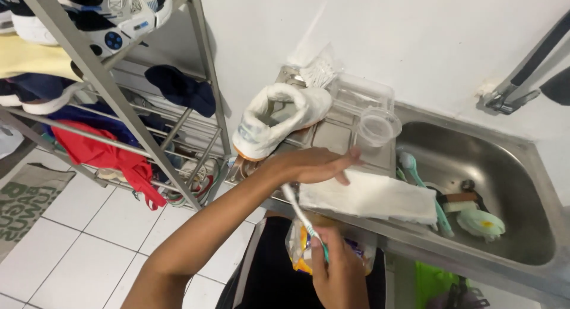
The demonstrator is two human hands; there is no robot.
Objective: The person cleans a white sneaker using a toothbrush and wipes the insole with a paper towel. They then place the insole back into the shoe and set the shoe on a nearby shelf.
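- Left hand point(317, 165): fingers are lying flat and together, stretched toward the right, holding nothing; the fingertips are resting on the near edge of a folded white cloth point(371, 196).
- Right hand point(339, 267): fingers are curling shut around the teal handle of a toothbrush point(303, 217), whose white neck is slanting up-left toward the left wrist.
- Same hand is also pressing against a crinkled clear plastic packet point(300, 249) with yellow, orange and purple print, sitting low at the front edge of the counter.
- White cloth is lying flat on the steel drainboard point(332, 134), its right end reaching the sink rim.
- White sneaker point(276, 119) is lying on the drainboard just behind the left hand, toe pointing right, orange sole edge showing.
- Clear round plastic cup point(379, 126) is standing near the sneaker, beside a clear rectangular lid point(362, 94); a crumpled clear wrapper point(320, 68) is leaning against the wall behind.
- Steel sink point(510, 172): a second teal brush point(415, 172), a wooden-backed scrub brush point(460, 201) and a pale green round item point(481, 223) are lying inside.
- Metal rack point(107, 83) at left is carrying shoes and a red garment point(113, 157).
- Green bag point(433, 282) is showing below the sink.
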